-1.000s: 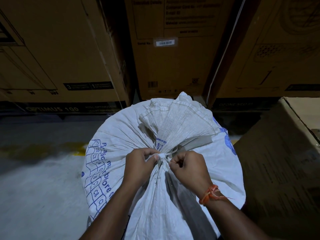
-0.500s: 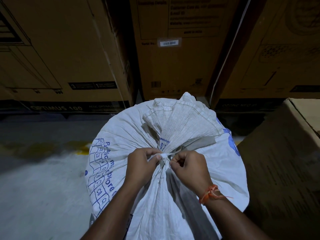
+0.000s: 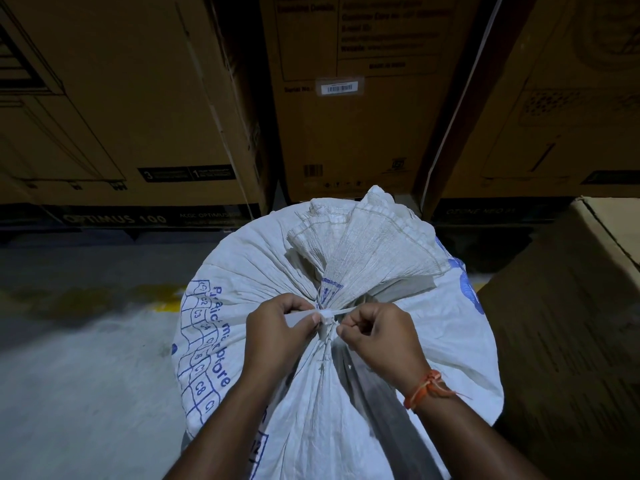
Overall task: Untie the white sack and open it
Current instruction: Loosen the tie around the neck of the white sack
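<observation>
A full white woven sack (image 3: 263, 271) with blue print stands upright below me, its mouth gathered into a fanned bunch (image 3: 367, 244) pointing away. A white tie strip (image 3: 332, 312) is knotted round the neck. My left hand (image 3: 277, 334) pinches the strip's left end between thumb and fingers beside the knot. My right hand (image 3: 377, 337), with an orange thread on its wrist, has curled fingers pinching the tie just right of the knot.
Tall brown cartons (image 3: 138, 98) stand in a row close behind the sack. Another carton (image 3: 571, 323) sits against the sack's right side. Grey concrete floor (image 3: 76, 375) with a yellow stain lies to the left.
Both hands have drawn slightly apart at the knot, and a flat length of the white strip now shows at my left thumb. The sack has stayed put.
</observation>
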Demonstrator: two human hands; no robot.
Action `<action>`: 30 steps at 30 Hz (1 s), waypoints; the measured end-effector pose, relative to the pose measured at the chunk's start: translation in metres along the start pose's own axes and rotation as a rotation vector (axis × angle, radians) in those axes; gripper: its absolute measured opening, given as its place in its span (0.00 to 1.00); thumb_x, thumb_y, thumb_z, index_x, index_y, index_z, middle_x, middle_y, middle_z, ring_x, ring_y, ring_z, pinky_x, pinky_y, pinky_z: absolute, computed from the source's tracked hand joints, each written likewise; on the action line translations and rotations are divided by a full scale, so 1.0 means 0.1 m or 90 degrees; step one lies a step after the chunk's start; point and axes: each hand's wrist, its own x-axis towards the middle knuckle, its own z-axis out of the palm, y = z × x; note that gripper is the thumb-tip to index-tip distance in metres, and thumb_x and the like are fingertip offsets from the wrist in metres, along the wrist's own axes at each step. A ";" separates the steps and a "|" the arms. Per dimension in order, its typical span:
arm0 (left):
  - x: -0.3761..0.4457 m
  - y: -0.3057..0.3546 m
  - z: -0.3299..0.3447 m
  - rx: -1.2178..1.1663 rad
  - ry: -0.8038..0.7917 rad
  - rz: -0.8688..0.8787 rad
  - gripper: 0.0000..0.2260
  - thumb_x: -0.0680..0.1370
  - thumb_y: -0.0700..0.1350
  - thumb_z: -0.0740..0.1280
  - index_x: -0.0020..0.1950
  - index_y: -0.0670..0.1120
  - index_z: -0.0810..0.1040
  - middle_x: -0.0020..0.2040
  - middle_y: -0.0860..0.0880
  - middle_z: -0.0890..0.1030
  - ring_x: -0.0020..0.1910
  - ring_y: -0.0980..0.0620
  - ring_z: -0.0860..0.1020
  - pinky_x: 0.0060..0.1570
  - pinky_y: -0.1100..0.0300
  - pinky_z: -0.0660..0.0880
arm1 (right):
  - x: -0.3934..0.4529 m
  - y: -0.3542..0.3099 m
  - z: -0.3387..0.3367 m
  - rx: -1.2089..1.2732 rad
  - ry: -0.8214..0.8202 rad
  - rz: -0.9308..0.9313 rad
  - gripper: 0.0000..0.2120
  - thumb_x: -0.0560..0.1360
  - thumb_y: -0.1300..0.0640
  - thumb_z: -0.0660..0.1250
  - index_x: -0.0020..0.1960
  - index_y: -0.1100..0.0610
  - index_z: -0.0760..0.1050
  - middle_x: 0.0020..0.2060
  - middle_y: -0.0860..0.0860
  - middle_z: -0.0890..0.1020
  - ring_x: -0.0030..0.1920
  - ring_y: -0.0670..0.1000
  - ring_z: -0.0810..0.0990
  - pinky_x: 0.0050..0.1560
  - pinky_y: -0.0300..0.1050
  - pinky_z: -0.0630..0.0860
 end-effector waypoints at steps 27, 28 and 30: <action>-0.08 0.02 -0.04 -0.047 -0.162 -0.049 0.04 0.73 0.42 0.80 0.41 0.47 0.87 0.29 0.55 0.83 0.28 0.63 0.78 0.32 0.68 0.72 | 0.09 0.18 0.13 0.359 0.073 0.268 0.09 0.70 0.59 0.77 0.34 0.57 0.80 0.31 0.59 0.86 0.34 0.58 0.85 0.43 0.58 0.83; -0.09 0.03 -0.05 -0.051 -0.174 -0.050 0.04 0.73 0.41 0.80 0.41 0.47 0.86 0.28 0.55 0.82 0.27 0.63 0.77 0.31 0.68 0.72 | 0.08 0.18 0.15 0.371 0.073 0.275 0.09 0.72 0.59 0.77 0.36 0.59 0.80 0.30 0.59 0.86 0.30 0.55 0.83 0.38 0.53 0.81; -0.12 0.04 -0.07 -0.070 -0.191 -0.053 0.04 0.75 0.42 0.79 0.41 0.46 0.86 0.26 0.54 0.81 0.26 0.62 0.76 0.30 0.68 0.71 | 0.07 0.16 0.18 0.354 0.084 0.283 0.09 0.72 0.60 0.77 0.37 0.61 0.80 0.26 0.55 0.84 0.25 0.49 0.78 0.32 0.45 0.75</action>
